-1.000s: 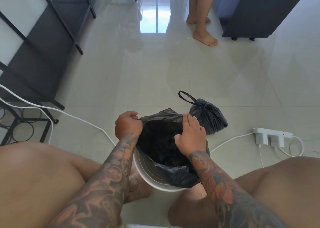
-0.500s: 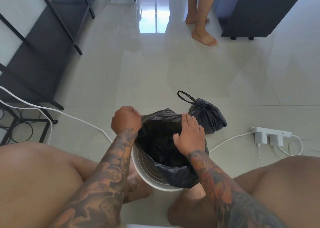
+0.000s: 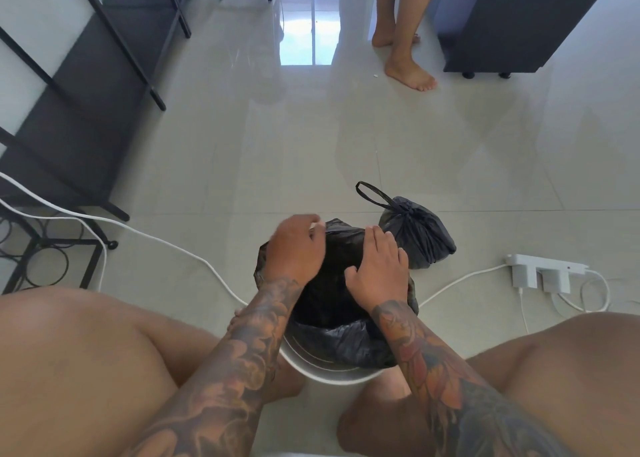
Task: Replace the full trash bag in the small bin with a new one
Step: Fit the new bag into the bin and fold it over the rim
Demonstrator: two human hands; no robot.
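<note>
A small white bin [image 3: 332, 375] stands on the floor between my knees. A new black trash bag [image 3: 332, 304] sits in it, its mouth draped over the bin's right side and near rim. My left hand [image 3: 294, 248] pinches the bag's far edge at the top. My right hand [image 3: 379, 269] lies flat with fingers together on the bag's far right edge. Beyond the bin, the full black trash bag [image 3: 415, 238] sits tied on the floor, its handle loop pointing to the far left.
A white power strip [image 3: 543, 269] with plugged adapters lies on the floor at right, its white cable [image 3: 156, 238] running behind the bin to the left. A black metal rack [image 3: 79, 117] stands at left. Another person's bare feet [image 3: 408, 72] and a dark cabinet [image 3: 512, 26] are at the far right.
My left hand has moved right and farther away along the bag's rim, from the bin's left side to its far edge. My right hand has barely shifted.
</note>
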